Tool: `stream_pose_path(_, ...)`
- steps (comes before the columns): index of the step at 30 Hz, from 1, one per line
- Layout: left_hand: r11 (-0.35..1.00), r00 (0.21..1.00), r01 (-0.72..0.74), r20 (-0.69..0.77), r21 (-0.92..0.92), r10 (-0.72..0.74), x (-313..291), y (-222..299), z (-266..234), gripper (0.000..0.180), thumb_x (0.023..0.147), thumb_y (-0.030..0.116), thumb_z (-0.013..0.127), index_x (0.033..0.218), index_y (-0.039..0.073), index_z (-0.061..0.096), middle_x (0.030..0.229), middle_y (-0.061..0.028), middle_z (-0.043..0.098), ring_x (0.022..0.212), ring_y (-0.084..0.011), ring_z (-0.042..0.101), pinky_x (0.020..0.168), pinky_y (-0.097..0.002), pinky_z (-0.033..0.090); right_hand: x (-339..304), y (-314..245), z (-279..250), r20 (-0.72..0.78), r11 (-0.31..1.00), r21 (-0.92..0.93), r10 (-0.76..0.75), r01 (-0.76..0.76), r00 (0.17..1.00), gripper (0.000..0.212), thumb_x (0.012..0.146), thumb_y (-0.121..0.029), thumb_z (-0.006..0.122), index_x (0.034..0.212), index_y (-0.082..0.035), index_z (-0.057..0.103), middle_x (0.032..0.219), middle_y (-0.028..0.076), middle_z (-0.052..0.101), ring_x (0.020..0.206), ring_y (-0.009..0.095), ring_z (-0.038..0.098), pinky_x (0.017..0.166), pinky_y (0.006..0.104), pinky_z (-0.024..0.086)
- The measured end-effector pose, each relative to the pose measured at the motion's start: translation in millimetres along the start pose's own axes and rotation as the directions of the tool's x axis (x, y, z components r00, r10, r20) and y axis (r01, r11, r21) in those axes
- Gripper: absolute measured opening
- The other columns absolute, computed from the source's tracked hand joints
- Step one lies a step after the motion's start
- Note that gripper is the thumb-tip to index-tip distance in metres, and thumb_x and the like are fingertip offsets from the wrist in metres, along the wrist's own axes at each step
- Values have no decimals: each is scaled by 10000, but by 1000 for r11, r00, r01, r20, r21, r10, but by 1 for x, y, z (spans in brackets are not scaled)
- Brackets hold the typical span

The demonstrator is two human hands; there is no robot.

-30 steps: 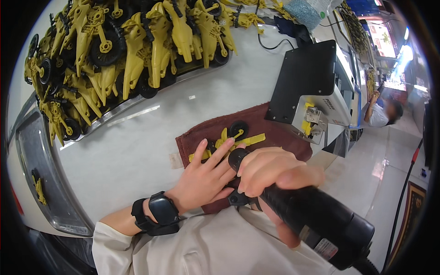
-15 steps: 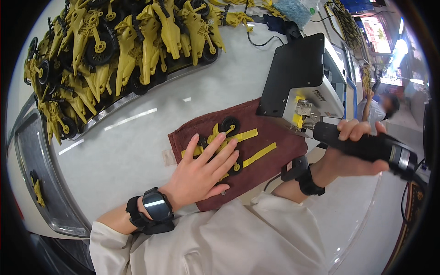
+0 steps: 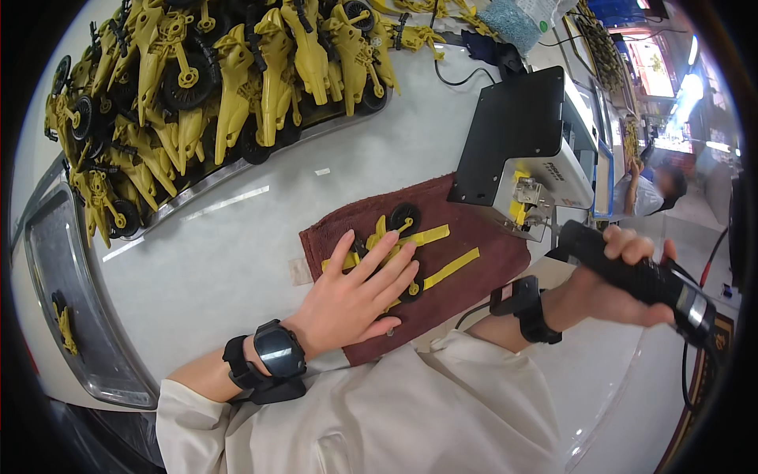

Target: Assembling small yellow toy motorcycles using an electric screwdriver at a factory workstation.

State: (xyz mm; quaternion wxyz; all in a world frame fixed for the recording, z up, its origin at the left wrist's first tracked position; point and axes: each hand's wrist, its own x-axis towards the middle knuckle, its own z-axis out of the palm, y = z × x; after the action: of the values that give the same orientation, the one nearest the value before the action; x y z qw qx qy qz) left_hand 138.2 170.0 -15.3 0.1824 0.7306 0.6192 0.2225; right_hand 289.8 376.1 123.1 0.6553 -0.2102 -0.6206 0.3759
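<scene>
My left hand [image 3: 355, 296] lies flat with its fingers spread over a yellow toy motorcycle [image 3: 383, 225], pressing it onto a folded maroon cloth [image 3: 458, 288]. The toy's black wheels [image 3: 405, 217] poke out past my fingers; much of its body is hidden. My right hand [image 3: 612, 288] is closed around a black electric screwdriver [image 3: 632, 272] with a silver ring and a cord at its rear. Its front end points at a screw feeder [image 3: 505, 130], a box with a black top and silver front, and sits a little apart from the feeder's metal outlet [image 3: 530, 193].
A metal tray [image 3: 308, 130] heaped with yellow toy motorcycles [image 3: 276, 75] stands at the back left. Another tray [image 3: 103, 332] at the left holds a small yellow-and-black part [image 3: 65, 328]. Yellow tape strips [image 3: 452, 268] lie on the cloth. Another person [image 3: 651, 193] sits at the far right.
My right hand has drawn the screwdriver back to the right, away from the feeder's outlet. My left hand stays on the toy motorcycle. The whole view has shifted slightly.
</scene>
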Motion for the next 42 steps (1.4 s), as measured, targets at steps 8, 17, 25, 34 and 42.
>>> stream_pose_path(8, 1000, 1000, 14, -10, -19, -15, -2, -2, 1, 671, 822, 515, 549, 1347, 116, 426, 1443, -76, 349, 1367, -288, 264, 1063, -575, 156, -23, 5, -5, 324, 886, 236, 315, -399, 892, 767, 748, -701, 564, 1135, -48, 457, 634, 73, 481, 527, 187, 482, 566, 335, 413)
stream_pose_path(17, 1000, 1000, 5, -25, -20, -5, -1, 0, 1, 686, 812, 522, 557, 1351, 119, 420, 1447, -71, 343, 1368, -292, 261, 1062, -571, 169, -69, 20, 62, 350, 866, 405, 150, -294, 924, 996, 697, -787, 496, 1266, 7, 303, 674, 123, 548, 491, 247, 521, 541, 403, 437)
stream_pose_path(25, 1000, 1000, 3, -27, -20, -3, -2, 1, 0, 714, 780, 516, 593, 1342, 110, 419, 1450, -68, 332, 1371, -290, 245, 1064, -560, 190, -71, 30, 64, 508, 840, 418, 100, -346, 856, 926, 744, -775, 471, 1267, -22, 340, 694, 99, 496, 534, 237, 508, 589, 383, 415)
stream_pose_path(34, 1000, 1000, 8, -19, -23, -9, -2, 0, 1, 702, 785, 517, 584, 1334, 108, 428, 1455, -61, 320, 1380, -274, 219, 1082, -544, 184, -70, 41, 65, 552, 819, 390, 158, -420, 819, 963, 700, -763, 525, 1232, 16, 328, 712, 138, 573, 570, 253, 571, 554, 352, 459)
stream_pose_path(42, 1000, 1000, 9, -18, -20, -9, -1, -1, 1, 703, 790, 526, 572, 1337, 110, 423, 1458, -57, 317, 1383, -261, 214, 1088, -544, 175, -70, 51, 72, 581, 806, 402, 142, -434, 802, 957, 663, -750, 570, 1195, 16, 357, 697, 129, 561, 542, 233, 553, 516, 333, 468)
